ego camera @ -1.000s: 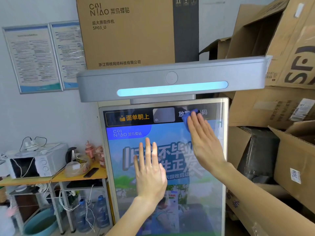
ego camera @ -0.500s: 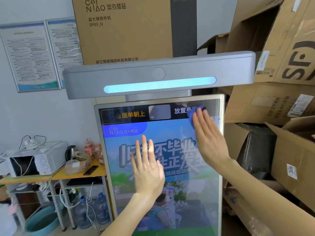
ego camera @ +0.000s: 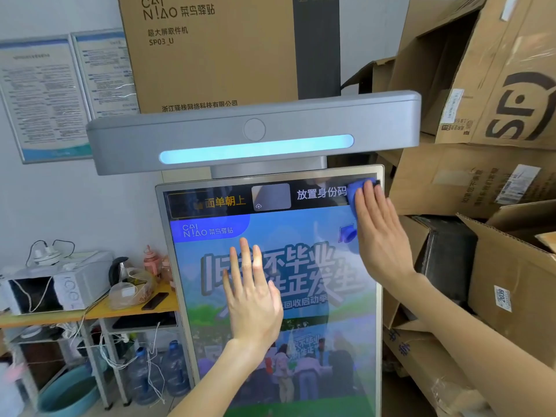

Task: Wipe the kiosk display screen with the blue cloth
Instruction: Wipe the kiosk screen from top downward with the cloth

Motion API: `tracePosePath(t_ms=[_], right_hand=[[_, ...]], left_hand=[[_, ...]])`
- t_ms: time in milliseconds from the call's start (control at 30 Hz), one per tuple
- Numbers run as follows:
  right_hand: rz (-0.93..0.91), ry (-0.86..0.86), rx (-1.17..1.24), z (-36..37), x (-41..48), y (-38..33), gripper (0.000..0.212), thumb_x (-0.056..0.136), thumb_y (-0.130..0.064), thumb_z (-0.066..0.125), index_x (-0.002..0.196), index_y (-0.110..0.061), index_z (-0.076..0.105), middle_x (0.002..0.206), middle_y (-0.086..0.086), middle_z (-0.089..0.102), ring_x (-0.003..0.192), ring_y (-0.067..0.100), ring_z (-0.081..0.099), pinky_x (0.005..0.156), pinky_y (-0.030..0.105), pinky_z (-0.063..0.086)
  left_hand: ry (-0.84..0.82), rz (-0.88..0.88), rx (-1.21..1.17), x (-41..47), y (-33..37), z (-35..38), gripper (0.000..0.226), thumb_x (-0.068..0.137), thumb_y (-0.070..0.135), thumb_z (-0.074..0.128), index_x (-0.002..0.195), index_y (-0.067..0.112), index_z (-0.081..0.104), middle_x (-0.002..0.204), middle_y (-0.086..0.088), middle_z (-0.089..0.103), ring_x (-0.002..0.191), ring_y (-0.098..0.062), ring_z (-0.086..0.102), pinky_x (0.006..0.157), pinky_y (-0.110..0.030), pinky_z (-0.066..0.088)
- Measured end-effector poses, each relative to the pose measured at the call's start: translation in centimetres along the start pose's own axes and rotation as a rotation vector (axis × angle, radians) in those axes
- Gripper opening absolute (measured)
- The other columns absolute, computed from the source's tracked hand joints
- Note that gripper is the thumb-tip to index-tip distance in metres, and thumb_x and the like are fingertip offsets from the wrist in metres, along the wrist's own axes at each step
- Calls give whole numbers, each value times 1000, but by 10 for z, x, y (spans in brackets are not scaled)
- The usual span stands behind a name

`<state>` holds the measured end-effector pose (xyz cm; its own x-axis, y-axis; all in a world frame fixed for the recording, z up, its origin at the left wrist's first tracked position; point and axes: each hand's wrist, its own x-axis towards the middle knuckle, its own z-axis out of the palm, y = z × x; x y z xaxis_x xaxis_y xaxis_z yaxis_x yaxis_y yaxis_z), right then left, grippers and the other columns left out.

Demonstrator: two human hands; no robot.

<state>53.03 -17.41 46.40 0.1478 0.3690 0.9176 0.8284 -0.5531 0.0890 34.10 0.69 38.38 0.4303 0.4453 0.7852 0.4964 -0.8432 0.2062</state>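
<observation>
The tall kiosk display screen (ego camera: 210,296) stands upright before me, lit with a colourful picture and Chinese text. My right hand (ego camera: 379,236) lies flat with straight fingers at the screen's top right corner and presses the blue cloth (ego camera: 355,191) against the glass. Only the cloth's upper left part shows past my fingertips. My left hand (ego camera: 252,299) rests flat on the middle of the screen, fingers straight and pointing up.
A grey bar (ego camera: 252,130) with a lit blue strip overhangs the screen. Cardboard boxes (ego camera: 481,182) are stacked close on the right. At left a yellow table (ego camera: 90,311) holds a microwave, a kettle and a phone, with water bottles (ego camera: 156,371) beneath.
My right hand has slid the blue cloth rightward along the top band to the screen's right corner. My left hand has stayed flat on the middle of the screen.
</observation>
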Motion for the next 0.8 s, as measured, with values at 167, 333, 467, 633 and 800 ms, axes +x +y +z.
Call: tracePosePath(t_ms=[167,333,467,633,800], right_hand=[[108,20,73,-6,30,-3,90,91,8,62,163,-3,10,172,16,4,159,32,-2,129,49,13],[-13,-23,23,9,-10,-3,85,91,11,56,162,-1,11,171,19,8,159,34,1,128,52,15],[-17,-26,14,4,-12,13,69,102,-3,41,163,-3,8,171,19,9,159,33,2,128,52,17],[120,51,91,-6,30,6,72,99,3,40,163,-2,7,172,17,3,159,29,-6,129,46,9],[75,5,63,9,-1,0,88,90,12,55,163,-1,8,172,18,3,159,34,-3,128,51,11]], left_hand=[[6,-10,-11,0,3,1,82,92,26,56,159,10,10,168,-8,-5,155,-30,-3,121,-54,22],[12,-3,-21,-1,1,1,83,92,25,56,159,11,10,168,-8,-5,155,-30,-3,119,-56,25],[5,6,-25,-1,0,0,82,93,25,55,160,11,9,168,-8,-6,155,-29,-3,117,-57,29],[7,6,-26,-1,-1,0,83,92,25,55,160,11,9,168,-7,-6,155,-29,-3,118,-56,28],[11,-3,-42,-2,0,2,82,93,25,55,160,12,9,168,-6,-5,155,-28,-3,118,-56,27]])
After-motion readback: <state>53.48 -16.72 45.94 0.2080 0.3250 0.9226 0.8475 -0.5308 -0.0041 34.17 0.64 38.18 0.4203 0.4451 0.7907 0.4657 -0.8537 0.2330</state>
